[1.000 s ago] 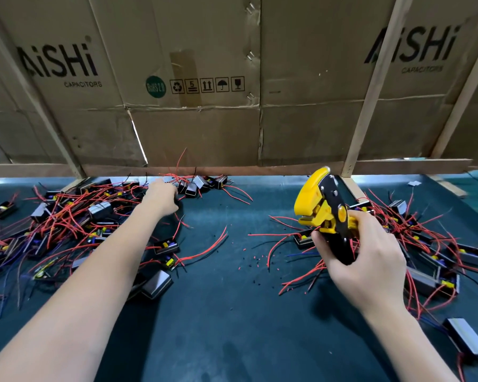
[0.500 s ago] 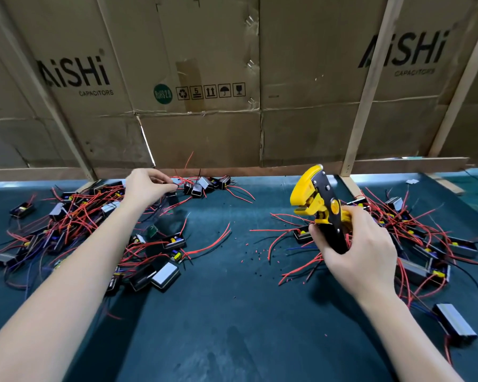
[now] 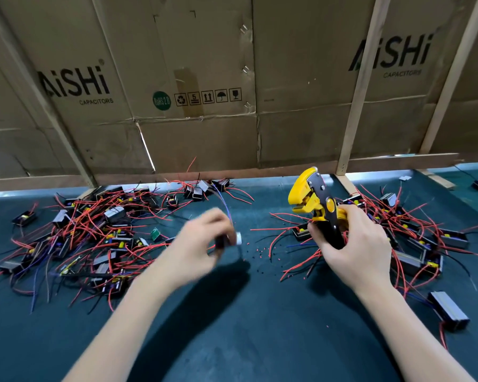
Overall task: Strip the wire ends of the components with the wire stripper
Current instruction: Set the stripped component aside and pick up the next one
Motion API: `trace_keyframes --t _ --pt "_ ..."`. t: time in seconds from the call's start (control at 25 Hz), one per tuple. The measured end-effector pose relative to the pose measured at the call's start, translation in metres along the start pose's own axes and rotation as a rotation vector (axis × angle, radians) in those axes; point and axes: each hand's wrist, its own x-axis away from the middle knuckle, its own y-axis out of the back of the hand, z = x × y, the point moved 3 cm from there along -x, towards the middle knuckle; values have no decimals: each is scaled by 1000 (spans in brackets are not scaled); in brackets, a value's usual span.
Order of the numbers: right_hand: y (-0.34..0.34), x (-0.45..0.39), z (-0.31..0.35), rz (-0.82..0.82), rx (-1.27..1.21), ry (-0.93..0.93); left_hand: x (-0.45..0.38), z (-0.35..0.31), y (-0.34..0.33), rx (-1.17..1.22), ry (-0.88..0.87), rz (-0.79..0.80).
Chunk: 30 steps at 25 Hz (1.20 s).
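Left hand point(image 3: 202, 245) grips boxy component point(image 3: 228, 241) — blurred.

A yellow-and-black wire stripper point(image 3: 313, 205) stands out against a dark teal counter point(image 3: 232, 326). Red wires point(image 3: 94, 213), with a few blue and black strands, tangle over black-and-silver components point(image 3: 449, 314) marked with yellow. Behind, brown cardboard point(image 3: 204, 78) bears black lettering and a green round badge point(image 3: 161, 100).

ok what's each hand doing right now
Left hand: grips a component, blurred, its wires trailing up.
Right hand: grips the wire stripper.
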Motion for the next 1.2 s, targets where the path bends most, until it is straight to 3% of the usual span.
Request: trace_keyframes --t 0.12,0.28,0.36,0.48,0.56,0.72,0.88,1.04,1.12,1.2 --pt "0 3 -3 10 22 1 7 -3 -31 -32 102 362" --pt "0 8 -8 12 37 6 9 3 -20 141 228 405" --pt "-1 9 -7 17 37 10 11 9 -10 340 325 229" --pt "-1 3 -8 7 25 38 14 22 -8 497 483 -269" --pt "0 -1 -11 -10 36 71 11 27 -19 573 622 -369" --pt "-4 6 -8 -27 80 184 17 32 -42 576 773 -46" --pt "-10 4 -6 -30 134 230 15 30 -47 652 732 25" --pt "-13 6 -7 -45 147 213 28 30 -42 943 801 191" --pt "-13 5 -8 -52 142 202 37 35 -27 937 687 301" --pt "-13 2 -7 -50 128 196 39 36 -9 770 478 365"
